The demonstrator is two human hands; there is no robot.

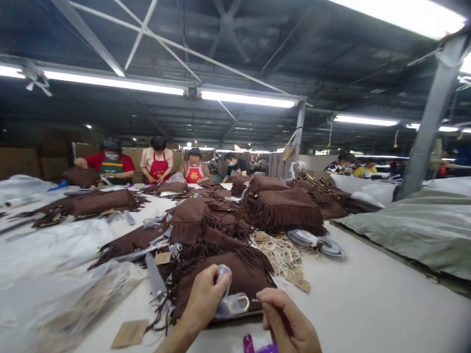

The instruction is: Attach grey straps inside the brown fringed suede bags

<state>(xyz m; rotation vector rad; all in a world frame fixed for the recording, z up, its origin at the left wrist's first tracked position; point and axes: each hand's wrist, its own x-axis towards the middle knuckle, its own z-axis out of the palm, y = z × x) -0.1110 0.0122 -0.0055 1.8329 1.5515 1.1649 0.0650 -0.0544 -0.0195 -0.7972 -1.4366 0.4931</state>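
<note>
My left hand (pixel 206 294) is closed around one end of a strap (pixel 232 305) wrapped in clear plastic, with a gold-coloured metal ring or clasp showing at its other end. Beneath it lies a dark brown fringed bag (pixel 224 274), flat on the table, a zip along its near edge. To the right, my right hand (pixel 289 321) has thumb and fingers pinched together by the bag's near right corner. Whatever is between those fingertips is too small to tell. A purple object (pixel 267 348) shows partly below my right hand, at the frame's bottom edge.
Fringed brown bags (pixel 289 208) are piled across the white table (pixel 371 294). Cord-strung tags (pixel 281 252) and a coiled wrapped strap (pixel 316 243) lie right of centre. Plastic bags (pixel 55 250) spread leftward; a brown tag (pixel 129 334) lies near. Several people (pixel 158 162) work across the table.
</note>
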